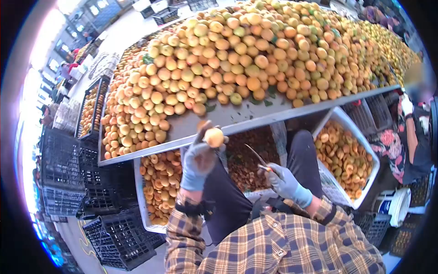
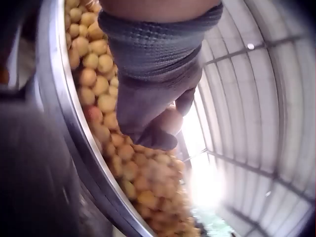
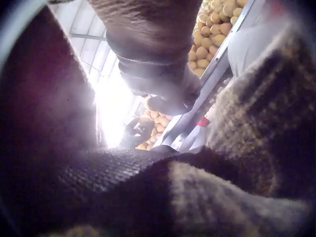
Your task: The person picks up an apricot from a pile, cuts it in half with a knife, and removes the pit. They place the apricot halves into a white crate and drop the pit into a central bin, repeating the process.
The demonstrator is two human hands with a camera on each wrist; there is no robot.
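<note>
A gloved left hand (image 1: 198, 162) pinches an apricot (image 1: 214, 137) at its fingertips, raised before the near edge of the heaped metal table (image 1: 237, 116); to its right, the right hand (image 1: 283, 180) clasps a knife (image 1: 256, 157).

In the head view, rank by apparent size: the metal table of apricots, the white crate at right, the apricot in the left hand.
1. Metal table
2. White crate
3. Apricot, gripped by the left hand, nearer the camera yet smallest.
</note>
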